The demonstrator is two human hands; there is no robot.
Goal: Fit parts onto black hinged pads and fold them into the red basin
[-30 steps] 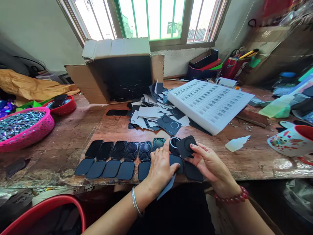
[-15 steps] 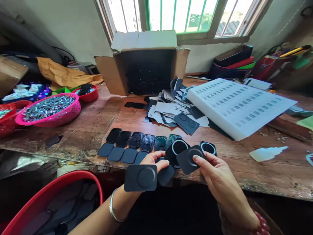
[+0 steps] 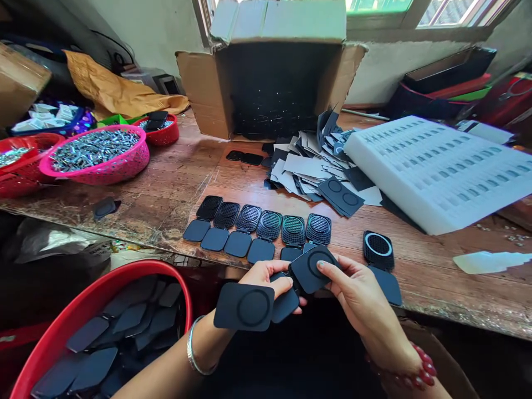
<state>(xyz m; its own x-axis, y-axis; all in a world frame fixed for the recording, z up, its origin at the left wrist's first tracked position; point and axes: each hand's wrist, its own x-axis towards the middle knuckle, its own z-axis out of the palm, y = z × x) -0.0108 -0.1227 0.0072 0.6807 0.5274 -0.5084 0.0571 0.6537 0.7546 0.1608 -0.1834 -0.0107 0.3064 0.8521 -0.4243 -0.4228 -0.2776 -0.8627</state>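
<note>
My left hand (image 3: 264, 272) grips a folding black piece (image 3: 286, 305), whose smooth lower flap shows under my fingers. A loose black rectangular card (image 3: 244, 306) with an embossed ring also sticks out from this hand, over the wrist. My right hand (image 3: 359, 296) pinches a black ring-embossed sheet (image 3: 313, 267) between thumb and fingers. That sheet lies over the upper half of the folding piece and hides it. Beyond my hands stands a row of opened black hinged pieces (image 3: 270, 224) with gridded upper halves. Another hinged piece (image 3: 378, 249), with a pale ring, lies to the right.
A red tub (image 3: 189, 293) of black flat pieces stands at lower left. On the wooden table (image 3: 166, 194) are a pink basket (image 3: 100, 169) of small metal parts, a pile of paper scraps (image 3: 307, 166), a white foam block (image 3: 440, 210) and an open cardboard box (image 3: 203, 94).
My right hand has brought the ring-embossed sheet left, over the folding piece's pale-ringed half, now covered. My left hand keeps its hold. The view has tilted down.
</note>
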